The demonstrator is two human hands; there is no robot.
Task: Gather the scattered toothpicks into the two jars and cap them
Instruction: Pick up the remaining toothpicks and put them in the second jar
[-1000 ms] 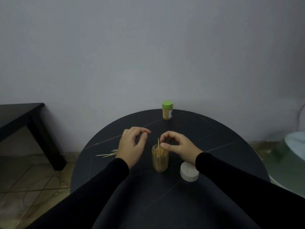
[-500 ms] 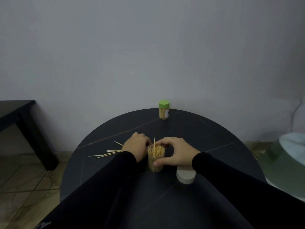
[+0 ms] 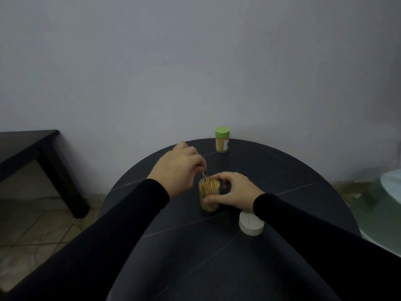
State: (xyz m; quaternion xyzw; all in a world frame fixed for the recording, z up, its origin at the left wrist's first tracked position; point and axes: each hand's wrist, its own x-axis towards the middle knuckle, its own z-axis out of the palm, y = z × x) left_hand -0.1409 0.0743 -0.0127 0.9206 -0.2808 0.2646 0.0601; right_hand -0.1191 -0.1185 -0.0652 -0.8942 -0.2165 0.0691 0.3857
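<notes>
Head view, looking down on the round dark desk (image 3: pixel 282 170), and both hands are busy at the open jar (image 3: pixel 209 196). The right hand (image 3: pixel 235 192) wraps the jar from its right side, thumb across the near wall and fingers curled round the back, holding it upright on the desk. The left hand (image 3: pixel 176 168) sits just beside the rim on the left, fingers bunched, pinching what looks like a single toothpick (image 3: pixel 204 175) whose lower end dips into the packed bundle inside. This jar is already nearly full, so judging by that, the step is feeding in the last sticks.

To do it well: keep the jar pinned, angle the stick steeply, and let it slide down between the others rather than shoving, since a push could spring neighbours out or tip the jar. Release only once it has sunk level with the rest, or the cap will not seat.

That white cap (image 3: pixel 251 224) lies on the desk just under the right forearm, near the jar. The green-capped jar (image 3: pixel 222 140) stands closed at the far edge. Any loose toothpicks left of the hand are hidden by the arm; I cannot tell.
</notes>
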